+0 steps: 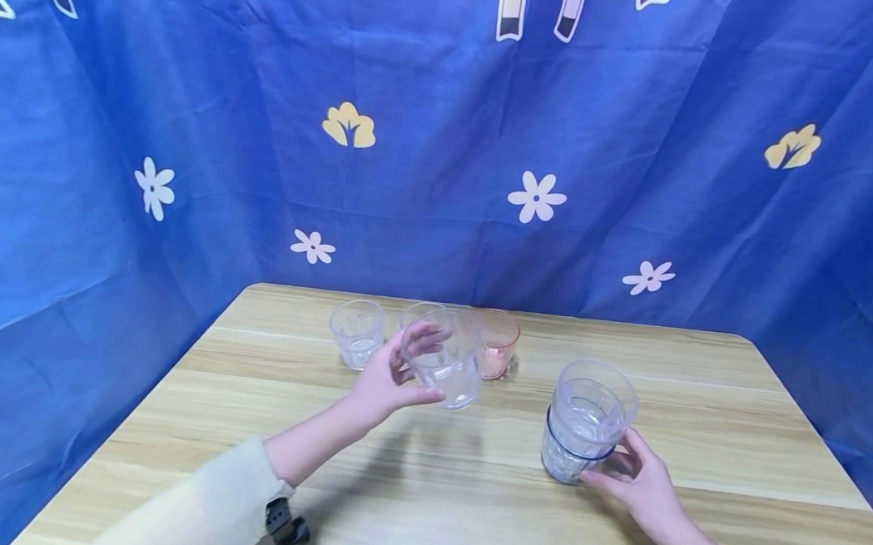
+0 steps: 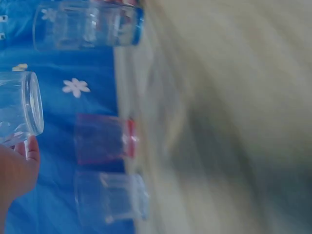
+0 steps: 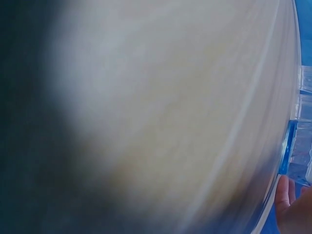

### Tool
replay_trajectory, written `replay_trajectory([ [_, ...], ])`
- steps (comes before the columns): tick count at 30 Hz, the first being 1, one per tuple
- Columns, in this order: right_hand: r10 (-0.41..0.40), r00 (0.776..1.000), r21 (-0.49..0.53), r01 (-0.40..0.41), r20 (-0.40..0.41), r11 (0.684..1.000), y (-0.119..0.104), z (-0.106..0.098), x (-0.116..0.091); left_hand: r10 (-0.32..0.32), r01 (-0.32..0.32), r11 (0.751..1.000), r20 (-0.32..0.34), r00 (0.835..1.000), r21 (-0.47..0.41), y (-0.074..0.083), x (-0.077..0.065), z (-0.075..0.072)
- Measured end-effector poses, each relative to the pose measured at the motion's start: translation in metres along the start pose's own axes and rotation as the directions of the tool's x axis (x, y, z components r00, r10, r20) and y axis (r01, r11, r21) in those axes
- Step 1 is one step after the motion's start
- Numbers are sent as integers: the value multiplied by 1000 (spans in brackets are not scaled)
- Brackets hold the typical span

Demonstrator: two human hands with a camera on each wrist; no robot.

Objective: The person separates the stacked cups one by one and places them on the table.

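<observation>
Near the middle of the frame, my left hand (image 1: 388,380) holds a tilted cup (image 1: 454,374) up off the table (image 1: 734,432). Right of centre and lower, my right hand (image 1: 641,478) grips a stack (image 1: 583,423), its lower cup rimmed in blue. Behind my left hand stand a clear cup (image 1: 358,334), another, partly hidden, and a pink cup (image 1: 502,343). A blue curtain (image 1: 435,56) fills the top.

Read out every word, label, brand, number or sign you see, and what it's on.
No readable text anywhere.
Clear cup in the left hand, stacked cups in the right hand, pink cup: no legible marking.
Blue cloth: printed flowers and other pictures, no lettering.
Black wrist device: too small to tell.
</observation>
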State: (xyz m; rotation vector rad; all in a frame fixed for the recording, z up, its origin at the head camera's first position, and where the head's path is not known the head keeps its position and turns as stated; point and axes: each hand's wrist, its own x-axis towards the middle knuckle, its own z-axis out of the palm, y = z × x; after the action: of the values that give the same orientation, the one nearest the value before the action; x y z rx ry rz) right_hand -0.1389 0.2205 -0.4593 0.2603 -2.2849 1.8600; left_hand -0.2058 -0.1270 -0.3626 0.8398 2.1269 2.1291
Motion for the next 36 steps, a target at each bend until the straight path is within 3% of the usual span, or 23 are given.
replay_trajectory([
  [5, -7, 1000, -2, 7, -3, 1000, 0, 0, 0, -34, 37, 994, -30, 999, 106, -10, -21, -22],
  [12, -12, 1000, 4, 12, -5, 1000, 2, 1, 0, -93, 110, 964, -78, 993, 242, -20, -41, -49],
  [22, -19, 1000, 1, 19, -4, 1000, 0, 1, 0, -151, 184, 945, -139, 979, 271, -32, -60, -80],
  [36, -7, 1000, -40, 7, -12, 999, -1, 1, 0, -253, 320, 909, -256, 933, 267, -43, -71, -104],
])
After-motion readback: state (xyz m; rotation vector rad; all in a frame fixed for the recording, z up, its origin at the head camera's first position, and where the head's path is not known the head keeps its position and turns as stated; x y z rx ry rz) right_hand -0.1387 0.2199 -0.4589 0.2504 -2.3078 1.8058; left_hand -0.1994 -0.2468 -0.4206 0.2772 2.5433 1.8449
